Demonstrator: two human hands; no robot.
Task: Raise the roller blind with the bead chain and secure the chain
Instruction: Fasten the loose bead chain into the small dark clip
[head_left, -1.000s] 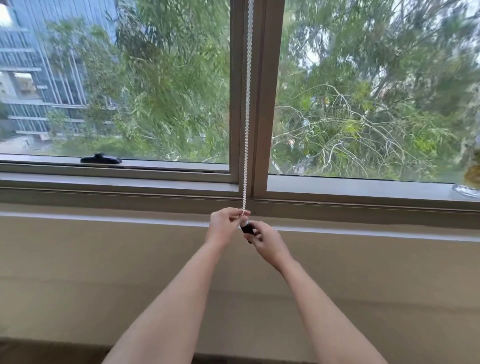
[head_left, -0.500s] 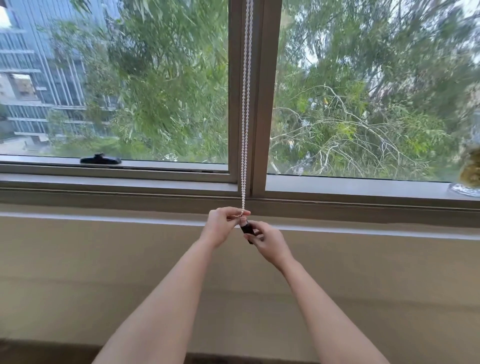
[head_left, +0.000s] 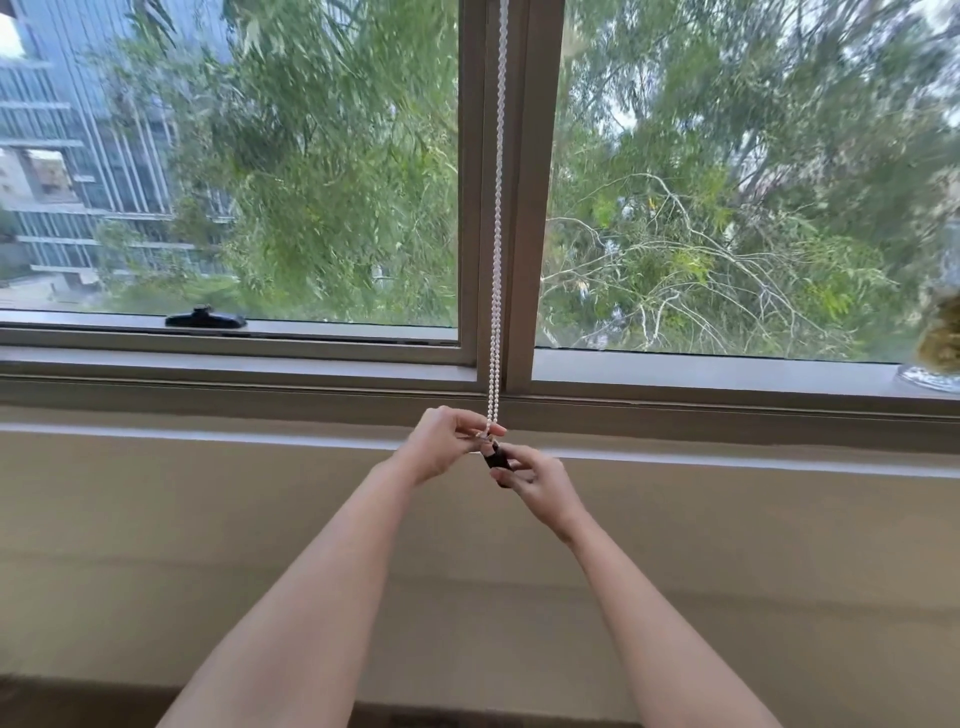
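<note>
left hand (head_left: 445, 441) — pinched on the bead chain (head_left: 497, 218) at its bottom | right hand (head_left: 537, 480) — fingers closed round the small dark clip (head_left: 497, 460) just below | chain hangs straight before the window frame (head_left: 522, 208)

no text, label, brand, number or sign can be read anywhere in the frame. the building (head_left: 78, 156) at the upper left shows only plain glass and bars, and the small dark piece (head_left: 497, 461) at the centre, at the chain's lower end, bears no legible marking.
</note>
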